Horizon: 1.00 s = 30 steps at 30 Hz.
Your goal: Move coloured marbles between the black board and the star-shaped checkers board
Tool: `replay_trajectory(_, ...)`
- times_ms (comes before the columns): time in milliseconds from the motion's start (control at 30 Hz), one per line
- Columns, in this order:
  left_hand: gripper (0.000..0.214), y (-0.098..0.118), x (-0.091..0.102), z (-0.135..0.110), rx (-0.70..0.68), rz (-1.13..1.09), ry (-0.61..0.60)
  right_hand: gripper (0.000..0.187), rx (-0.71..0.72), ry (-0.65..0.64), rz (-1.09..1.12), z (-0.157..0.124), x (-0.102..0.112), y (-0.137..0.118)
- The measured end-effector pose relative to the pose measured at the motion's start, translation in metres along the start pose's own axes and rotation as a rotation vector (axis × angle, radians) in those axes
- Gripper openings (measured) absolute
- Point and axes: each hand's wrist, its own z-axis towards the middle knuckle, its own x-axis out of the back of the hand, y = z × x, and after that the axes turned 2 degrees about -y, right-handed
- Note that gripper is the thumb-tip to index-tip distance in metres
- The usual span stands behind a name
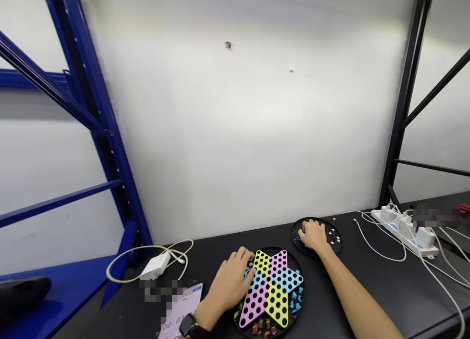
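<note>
A Chinese checkers board (270, 281), star-shaped with yellow, pink and blue points full of dark holes, sits in a round black tray. My left hand (233, 275) lies over its left edge, fingers stretched and thumb apart, with nothing seen in it. Around the star, the tray's pockets hold red pieces (265, 327) at the front and blue pieces (296, 300) at the right. Farther back, my right hand (314, 233) reaches into a smaller round black tray (336, 253), its fingers curled down. White discs (332, 234) show there, with small blue pieces at the left; its fingertips are hidden.
A phone (183, 309) showing a timer lies left of my left wrist. A white charger (155, 265) with a looped cable is behind it. At the right stands a power strip (407, 233) with plugs and trailing cables. Blue shelf posts (106, 133) rise at the left, before a pale wall.
</note>
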Motion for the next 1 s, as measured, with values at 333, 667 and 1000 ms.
replay_trajectory(333, 0.048, -0.002, -0.008, 0.001, 0.05, 0.043, -0.055, 0.028, 0.41, -0.055, 0.241, -0.041, 0.015, -0.073)
replay_trajectory(667, 0.04, 0.001, -0.012, 0.004, 0.019, 0.241, -0.071, 0.039, 0.54, -0.164, 0.21, -0.074, 0.002, -0.105)
replay_trajectory(1000, 0.044, 0.001, -0.015, 0.004, 0.016, 0.255, -0.095, 0.037, 0.537, -0.172, 0.224, -0.073, 0.004, -0.104)
